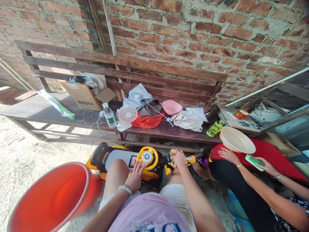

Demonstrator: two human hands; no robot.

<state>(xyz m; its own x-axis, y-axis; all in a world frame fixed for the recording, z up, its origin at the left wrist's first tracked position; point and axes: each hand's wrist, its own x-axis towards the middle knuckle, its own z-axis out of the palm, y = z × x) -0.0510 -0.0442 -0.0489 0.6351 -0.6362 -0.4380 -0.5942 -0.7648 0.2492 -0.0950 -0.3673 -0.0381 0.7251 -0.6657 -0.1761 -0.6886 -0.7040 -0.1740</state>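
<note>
My left hand (135, 177) rests flat on my left knee, its fingertips close to the yellow steering wheel (147, 157) of a yellow and black toy ride-on car (108, 158) lying in front of me. My right hand (178, 158) is closed around a cloth (173, 152) pressed against the toy car's front end, beside a yellow handle (190, 159). A beaded bracelet sits on my left wrist.
A large orange bucket (50, 196) stands at my lower left. A wooden bench (169, 129) holds a cardboard box (84, 96), water bottle (109, 116), small white fan (127, 115), pink bowl (172, 107) and bags. Another person sits at right holding a green phone (254, 162), near a cream basin (237, 140).
</note>
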